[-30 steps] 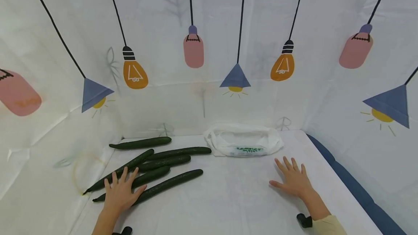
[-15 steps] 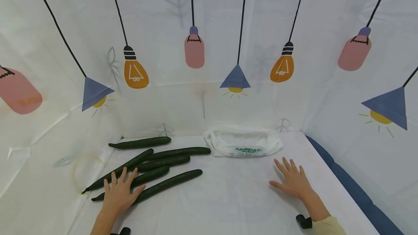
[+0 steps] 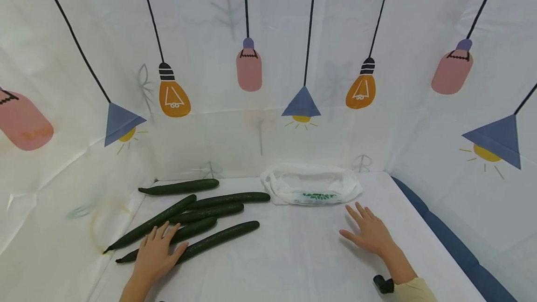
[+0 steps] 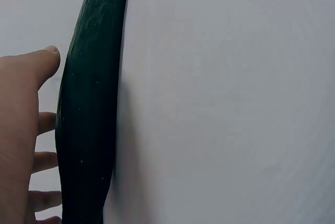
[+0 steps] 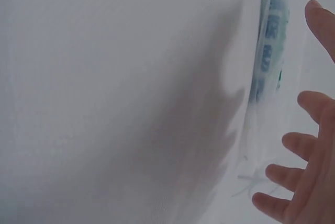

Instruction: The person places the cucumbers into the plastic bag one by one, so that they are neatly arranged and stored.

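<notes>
- While the left hand (image 3: pixel 155 251) spreads its loosely extended fingers over a partly covered cucumber (image 3: pixel 195 229), I cannot tell whether they touch it; its narrow tip shows past the little finger
- Just beside the left thumb, the front cucumber (image 3: pixel 218 241) reaches off to the right, close alongside in the left wrist view too
- Just ahead of the left fingertips lies a slanting cucumber (image 3: pixel 151 223), with a middle cucumber (image 3: pixel 209 213) and an upper cucumber (image 3: pixel 235 198) pointing away from it to the right
- Farthest beyond those fingertips, a back cucumber (image 3: pixel 180 187) lies by itself
- Off to the right of the left fingers, the right hand (image 3: pixel 369 232) is held above the white tabletop (image 3: pixel 293 260), fingers straight and fanned apart
- Just past its fingertips rests a white plastic bag (image 3: pixel 311 184) with green print
</notes>
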The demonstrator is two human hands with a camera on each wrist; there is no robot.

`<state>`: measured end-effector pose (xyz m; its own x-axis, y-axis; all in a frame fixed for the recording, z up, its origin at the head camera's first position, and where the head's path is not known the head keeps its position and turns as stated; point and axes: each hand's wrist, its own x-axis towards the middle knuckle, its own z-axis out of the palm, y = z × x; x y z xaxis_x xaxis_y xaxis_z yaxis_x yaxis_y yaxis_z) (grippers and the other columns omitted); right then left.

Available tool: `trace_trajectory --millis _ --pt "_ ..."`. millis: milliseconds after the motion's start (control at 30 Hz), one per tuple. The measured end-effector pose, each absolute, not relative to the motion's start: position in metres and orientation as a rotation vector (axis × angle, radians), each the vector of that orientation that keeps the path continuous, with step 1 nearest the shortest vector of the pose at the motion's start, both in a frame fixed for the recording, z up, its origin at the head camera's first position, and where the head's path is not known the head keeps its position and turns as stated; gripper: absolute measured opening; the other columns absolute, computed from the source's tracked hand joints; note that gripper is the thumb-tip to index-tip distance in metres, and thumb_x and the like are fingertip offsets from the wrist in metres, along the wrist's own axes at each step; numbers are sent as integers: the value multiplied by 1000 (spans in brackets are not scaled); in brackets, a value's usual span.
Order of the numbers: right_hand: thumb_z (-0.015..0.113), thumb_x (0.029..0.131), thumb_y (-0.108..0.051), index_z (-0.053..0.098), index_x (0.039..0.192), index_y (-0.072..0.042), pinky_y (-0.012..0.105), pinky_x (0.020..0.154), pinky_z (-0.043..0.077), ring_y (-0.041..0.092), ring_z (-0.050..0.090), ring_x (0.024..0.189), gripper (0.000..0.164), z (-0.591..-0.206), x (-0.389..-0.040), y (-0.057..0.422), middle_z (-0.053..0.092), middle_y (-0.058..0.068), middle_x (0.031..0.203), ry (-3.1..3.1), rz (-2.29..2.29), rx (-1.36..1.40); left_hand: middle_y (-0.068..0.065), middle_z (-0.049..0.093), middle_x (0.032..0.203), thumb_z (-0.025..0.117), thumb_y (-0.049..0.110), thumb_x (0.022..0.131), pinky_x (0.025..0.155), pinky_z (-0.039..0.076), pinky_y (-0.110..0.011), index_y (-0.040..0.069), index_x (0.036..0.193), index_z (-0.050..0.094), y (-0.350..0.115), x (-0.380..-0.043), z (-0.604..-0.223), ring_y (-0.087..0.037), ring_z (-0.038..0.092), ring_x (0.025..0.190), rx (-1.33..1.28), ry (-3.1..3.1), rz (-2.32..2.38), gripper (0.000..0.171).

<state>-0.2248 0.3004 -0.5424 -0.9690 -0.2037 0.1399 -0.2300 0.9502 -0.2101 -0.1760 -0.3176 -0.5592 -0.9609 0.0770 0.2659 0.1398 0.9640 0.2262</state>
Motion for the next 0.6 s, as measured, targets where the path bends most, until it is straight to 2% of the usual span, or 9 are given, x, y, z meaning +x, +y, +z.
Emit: trace_trajectory --millis 167,300,467,600 --pt "63 83 -65 43 147 -7 72 95 30 54 33 130 87 -541 -227 292 32 28 149 -2984 385 334 -21 56 126 69 53 85 86 38 -68 10 124 66 -309 -177 -560 -47 50 115 -247 -2741 -330 58" --pt "64 82 -65 44 147 -9 71 94 32 53 33 131 88 -540 -228 285 30 27 151 -2978 394 341 -14 62 115 77 41 81 77 46 -60 11 110 72 -300 -178 -561 -39 57 104 -341 -2654 -360 43" --pt "67 82 -62 44 147 -10 69 93 35 50 34 131 87 -535 -227 277 29 26 152 -2954 392 360 -7 62 104 81 35 76 71 46 -55 15 99 75 -287 -180 -562 -34 57 95 -434 -2549 -385 31" --pt "70 83 -55 45 146 -9 67 92 37 48 41 127 81 -530 -227 272 37 26 147 -2918 423 367 1 61 92 82 33 74 68 45 -49 18 95 76 -279 -183 -561 -26 59 86 -483 -2506 -392 26"
